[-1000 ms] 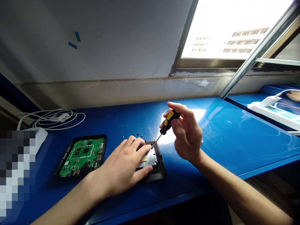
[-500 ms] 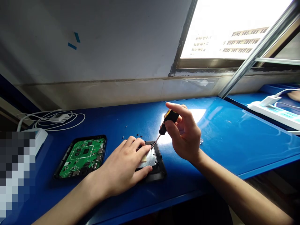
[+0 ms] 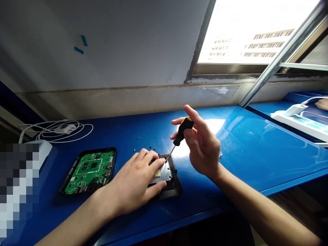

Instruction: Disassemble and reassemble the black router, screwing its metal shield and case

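My left hand (image 3: pixel 137 179) lies spread over a black plastic cover (image 3: pixel 176 191), its fingers and thumb pressing on top. A silvery metal plate (image 3: pixel 165 173) with a small beige pad (image 3: pixel 157 173) sits inside the cover, partly hidden by the hand. With my right hand (image 3: pixel 203 148) I hold a black-and-yellow screwdriver (image 3: pixel 182 131), the thumb against its handle and some fingers lifted off. The screwdriver leans, its tip down at the plate's far corner beside my left index fingertip. Whether a screw sits under the tip cannot be made out.
Left of my hand rests a black case with a green circuit board (image 3: pixel 89 169). Several small screws (image 3: pixel 150 147) lie behind the cover. A white cable (image 3: pixel 84 131) is coiled at the back left. At far right are a power strip (image 3: pixel 302 124) and another person's hand (image 3: pixel 323 103).
My right hand's fingers have opened and stretched away from the screwdriver handle, which has turned a little. The tip stays at the same corner. The left hand has not moved.
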